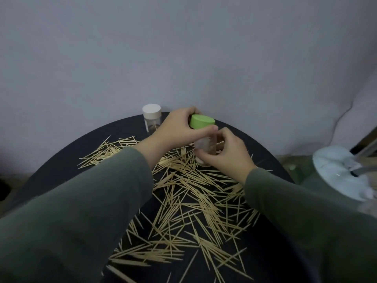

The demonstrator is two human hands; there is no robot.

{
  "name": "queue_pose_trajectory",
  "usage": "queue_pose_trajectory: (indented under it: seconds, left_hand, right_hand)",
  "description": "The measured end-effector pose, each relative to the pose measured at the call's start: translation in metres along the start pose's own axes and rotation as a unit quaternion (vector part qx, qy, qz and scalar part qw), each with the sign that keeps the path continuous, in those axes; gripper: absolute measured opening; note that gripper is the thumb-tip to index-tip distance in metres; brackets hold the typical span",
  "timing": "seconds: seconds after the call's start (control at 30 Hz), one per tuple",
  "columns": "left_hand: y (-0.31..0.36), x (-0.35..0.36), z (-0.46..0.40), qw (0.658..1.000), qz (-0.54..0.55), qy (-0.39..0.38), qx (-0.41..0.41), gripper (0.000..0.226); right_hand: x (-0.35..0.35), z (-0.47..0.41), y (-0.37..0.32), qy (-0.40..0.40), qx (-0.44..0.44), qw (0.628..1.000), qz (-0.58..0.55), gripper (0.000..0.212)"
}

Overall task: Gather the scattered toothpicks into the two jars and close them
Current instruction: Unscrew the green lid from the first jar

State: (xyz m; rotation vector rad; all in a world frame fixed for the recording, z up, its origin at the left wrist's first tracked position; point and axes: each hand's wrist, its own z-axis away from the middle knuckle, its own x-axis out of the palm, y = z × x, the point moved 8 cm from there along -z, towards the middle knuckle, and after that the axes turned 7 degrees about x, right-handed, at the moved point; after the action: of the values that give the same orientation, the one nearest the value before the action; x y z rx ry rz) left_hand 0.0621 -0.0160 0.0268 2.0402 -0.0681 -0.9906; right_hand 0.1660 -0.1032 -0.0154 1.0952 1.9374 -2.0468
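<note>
My left hand grips the green lid, my right hand wraps the clear jar beneath. The white-capped jar stands beyond my left; toothpicks lie below both wrists, light, slippery, best pinched in bundles mid-length.

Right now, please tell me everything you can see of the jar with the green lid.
The jar is small and clear, plastic or glass by its look, with a light green lid, smooth and round, on top. It is tilted, the lid leaning away toward the wall, over the far part of the black table. The left hand grips the lid; the right hand holds the body. A brownish mass shows inside, too blurred to name. Whether its base touches the table cannot be told.
</note>
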Motion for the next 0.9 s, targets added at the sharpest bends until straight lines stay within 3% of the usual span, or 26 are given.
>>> queue_pose_trajectory:
  seconds: [0.2,0.47,0.63,0.8,0.9]
  left_hand:
    - [0.035,0.016,0.035,0.999,0.037,-0.002,0.037,0.043]
    - [0.083,0.036,0.074,0.997,0.044,0.028,0.050,0.031]
    - [0.095,0.056,0.097,0.996,0.087,0.027,0.000,0.041]
    - [0.100,0.073,0.116,0.974,0.218,0.033,-0.057,0.031]
    - [0.100,0.078,0.127,0.972,0.222,0.018,-0.074,0.028]
  right_hand:
    - [-0.018,0.046,0.005,0.025,0.001,1.000,-0.003,0.048]
    - [-0.057,0.105,0.001,0.028,-0.020,0.999,0.030,0.043]
    - [-0.068,0.130,0.012,-0.024,-0.026,0.997,0.074,0.046]
    - [-0.079,0.145,0.023,-0.071,-0.028,0.990,0.116,0.048]
    - [-0.079,0.150,0.032,-0.107,-0.028,0.984,0.141,0.048]
